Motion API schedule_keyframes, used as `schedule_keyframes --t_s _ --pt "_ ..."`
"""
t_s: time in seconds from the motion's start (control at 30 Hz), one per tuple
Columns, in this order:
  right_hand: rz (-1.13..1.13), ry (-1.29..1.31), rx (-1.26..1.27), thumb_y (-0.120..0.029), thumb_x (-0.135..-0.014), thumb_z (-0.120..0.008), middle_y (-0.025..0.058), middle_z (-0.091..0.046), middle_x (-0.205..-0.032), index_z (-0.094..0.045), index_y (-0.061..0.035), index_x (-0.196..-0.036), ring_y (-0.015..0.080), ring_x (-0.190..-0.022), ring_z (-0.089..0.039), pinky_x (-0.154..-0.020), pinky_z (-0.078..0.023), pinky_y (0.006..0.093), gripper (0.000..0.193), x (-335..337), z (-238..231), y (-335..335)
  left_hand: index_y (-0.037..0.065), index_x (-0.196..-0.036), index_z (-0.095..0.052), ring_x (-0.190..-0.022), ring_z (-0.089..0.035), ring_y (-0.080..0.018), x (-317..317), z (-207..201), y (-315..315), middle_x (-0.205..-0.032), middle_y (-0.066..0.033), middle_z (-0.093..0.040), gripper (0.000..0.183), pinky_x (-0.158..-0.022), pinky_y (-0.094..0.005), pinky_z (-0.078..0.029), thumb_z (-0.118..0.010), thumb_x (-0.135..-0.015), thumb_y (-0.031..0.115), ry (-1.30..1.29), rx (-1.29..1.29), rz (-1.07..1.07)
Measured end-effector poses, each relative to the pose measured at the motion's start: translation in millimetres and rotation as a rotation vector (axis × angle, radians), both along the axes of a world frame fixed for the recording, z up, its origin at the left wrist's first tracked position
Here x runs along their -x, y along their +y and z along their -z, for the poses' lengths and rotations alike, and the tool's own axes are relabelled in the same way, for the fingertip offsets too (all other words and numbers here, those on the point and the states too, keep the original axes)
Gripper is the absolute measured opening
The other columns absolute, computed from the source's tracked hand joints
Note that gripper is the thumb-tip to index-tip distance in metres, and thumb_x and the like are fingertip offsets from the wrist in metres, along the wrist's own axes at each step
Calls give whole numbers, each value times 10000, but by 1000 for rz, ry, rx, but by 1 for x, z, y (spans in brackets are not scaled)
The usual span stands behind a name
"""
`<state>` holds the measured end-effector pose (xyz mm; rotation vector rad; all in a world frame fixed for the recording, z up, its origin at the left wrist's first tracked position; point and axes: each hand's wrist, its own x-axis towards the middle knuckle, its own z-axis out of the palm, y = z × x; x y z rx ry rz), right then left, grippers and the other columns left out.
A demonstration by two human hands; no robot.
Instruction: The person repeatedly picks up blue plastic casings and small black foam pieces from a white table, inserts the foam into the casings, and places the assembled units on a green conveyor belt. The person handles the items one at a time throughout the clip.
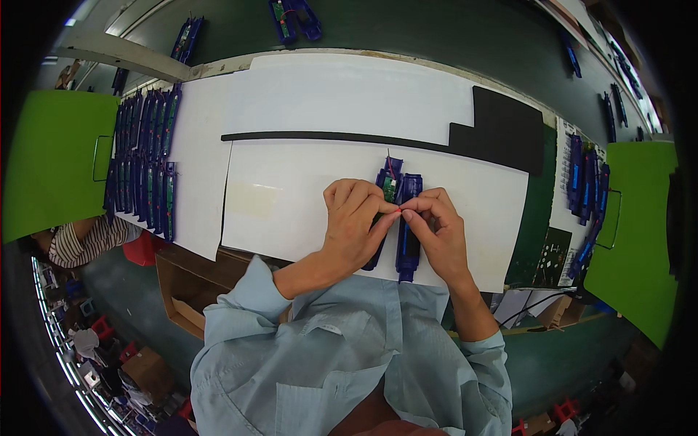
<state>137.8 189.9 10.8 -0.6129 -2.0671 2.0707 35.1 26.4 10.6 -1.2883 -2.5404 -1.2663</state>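
Note:
My left hand [354, 221] and my right hand [440, 234] meet over the white work sheet, fingertips pinched together. Between them shows a small red piece [399, 210], too small to name for certain. Under my left fingers lies a dark blue plastic housing half [393, 166] with a green circuit board [390, 190] and a thin red wire at its far end; my hand hides its middle. Beside it, a second dark blue housing half [408, 251] lies lengthwise, partly covered by my right fingers.
Rows of blue housings with green boards [149, 134] stand at the left. More blue housings [587, 178] lie at the right. A black foam-like strip [502, 138] crosses beyond my hands. Green panels [62, 160] flank the bench; a striped sleeve [91, 240] shows at left.

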Motion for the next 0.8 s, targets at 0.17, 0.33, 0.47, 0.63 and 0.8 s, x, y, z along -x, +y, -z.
schedule_keyframes --t_s 0.17,0.33,0.47,0.63,0.8 --pt "-15 12 -80 -29 -968 -752 54 -565 -1078 -741 -9 -1032 151 -954 -564 -844 -477 286 68 1 4 -3 113 -992 -734 -1037 -549 -262 -18 2 -2 -1017 -47 -631 180 -968 -437 -340 -853 -858 125 -78 -14 -67" --pt "-120 96 -483 -19 -935 -757 95 -568 -1085 -714 -4 -1003 253 -1011 -585 -874 -503 345 82 9 -15 1 92 -1098 -730 -1061 -547 -270 -29 -14 -26 -1056 -62 -627 274 -984 -449 -342 -846 -851 116 65 142 -134" --pt "-271 231 -648 -2 -906 -749 108 -610 -1148 -700 -6 -1039 308 -1051 -593 -904 -526 399 142 21 -22 1 71 -1146 -718 -1025 -583 -287 -32 -9 -29 -1072 -82 -625 324 -953 -450 -396 -837 -846 91 45 141 -100" --pt "-386 311 -773 13 -902 -730 114 -663 -1151 -675 -1 -1056 335 -1076 -601 -931 -540 425 164 26 -15 2 34 -1108 -714 -934 -627 -314 -32 0 -33 -1057 -114 -625 286 -812 -424 -498 -818 -843 27 11 78 18" --pt "-392 249 -736 42 -871 -746 119 -678 -1123 -661 0 -1008 333 -1069 -615 -917 -540 422 166 25 -19 4 0 -1068 -689 -933 -628 -325 -31 -1 -32 -1039 -129 -615 236 -803 -427 -519 -776 -849 -20 -97 43 44"
